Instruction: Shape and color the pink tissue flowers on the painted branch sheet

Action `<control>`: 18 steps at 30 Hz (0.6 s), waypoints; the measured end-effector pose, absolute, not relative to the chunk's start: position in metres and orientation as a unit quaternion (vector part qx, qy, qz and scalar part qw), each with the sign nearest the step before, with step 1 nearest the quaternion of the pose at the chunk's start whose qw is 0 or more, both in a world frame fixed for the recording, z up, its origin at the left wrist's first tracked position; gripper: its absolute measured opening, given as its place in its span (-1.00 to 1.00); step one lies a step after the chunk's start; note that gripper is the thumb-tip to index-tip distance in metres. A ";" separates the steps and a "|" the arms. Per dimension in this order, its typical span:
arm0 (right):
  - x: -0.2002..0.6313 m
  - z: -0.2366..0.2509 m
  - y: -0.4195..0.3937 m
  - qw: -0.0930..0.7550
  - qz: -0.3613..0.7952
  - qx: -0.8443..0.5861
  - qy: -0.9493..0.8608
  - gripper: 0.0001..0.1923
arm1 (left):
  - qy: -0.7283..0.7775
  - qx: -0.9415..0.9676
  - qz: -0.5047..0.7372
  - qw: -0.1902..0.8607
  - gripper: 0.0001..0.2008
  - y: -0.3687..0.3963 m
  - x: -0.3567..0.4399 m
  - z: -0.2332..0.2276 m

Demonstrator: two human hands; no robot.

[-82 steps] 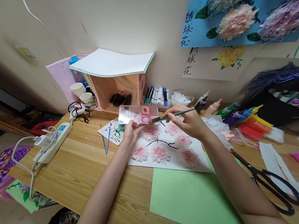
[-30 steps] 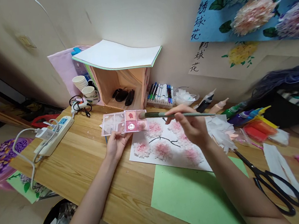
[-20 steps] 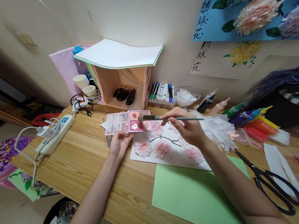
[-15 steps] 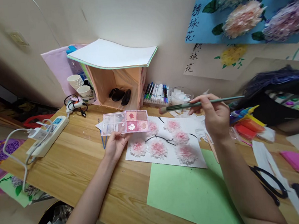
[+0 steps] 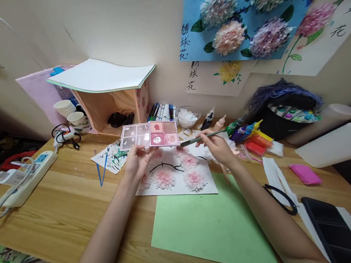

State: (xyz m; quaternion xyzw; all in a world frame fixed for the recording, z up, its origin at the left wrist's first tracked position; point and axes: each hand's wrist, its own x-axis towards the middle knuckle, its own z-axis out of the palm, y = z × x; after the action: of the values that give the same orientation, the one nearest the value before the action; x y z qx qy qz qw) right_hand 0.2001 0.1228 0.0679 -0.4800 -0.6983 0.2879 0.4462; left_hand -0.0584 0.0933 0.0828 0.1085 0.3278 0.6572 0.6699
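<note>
My left hand is closed on the lower edge of an open makeup palette, with a clear lid on its left and four pink and brownish pans on its right. Between the fingers of my right hand is a green-handled brush, its tip pointing left, close to the palette's lower right corner. Beneath both hands lies a white sheet with black branch lines and fluffy pink paper flowers. Part of that sheet is hidden by my left hand and the palette. A green sheet lies under its near edge.
Markers, a bowl of white scraps and paint bottles line the back. A peach box stands back left, a power strip at left. Black scissors and a black tray lie at right.
The view has swung to the right. My right hand has come lower over the flower sheet, bringing the brush tip down beside the palette's lower corner. My left hand still holds the palette.
</note>
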 end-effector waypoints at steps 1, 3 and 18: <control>0.199 0.070 0.124 0.431 0.285 -0.484 -0.706 -0.67 | 0.343 0.107 0.657 0.663 -0.82 0.098 -0.055 0.086; 0.199 0.074 0.127 0.446 0.261 -0.493 -0.700 -0.66 | 0.368 0.106 0.652 0.655 -0.83 0.107 -0.049 0.092; 0.199 0.108 0.144 0.601 0.158 -0.416 -0.663 -0.74 | 0.439 0.133 0.590 0.664 -0.85 0.152 0.004 0.084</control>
State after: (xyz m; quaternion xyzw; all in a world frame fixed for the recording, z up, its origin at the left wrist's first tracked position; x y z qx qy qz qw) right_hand 0.1985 0.1438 0.1080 -0.4165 -0.6633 0.1576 0.6015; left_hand 0.0043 0.1523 0.0837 0.1332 0.4395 0.5903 0.6639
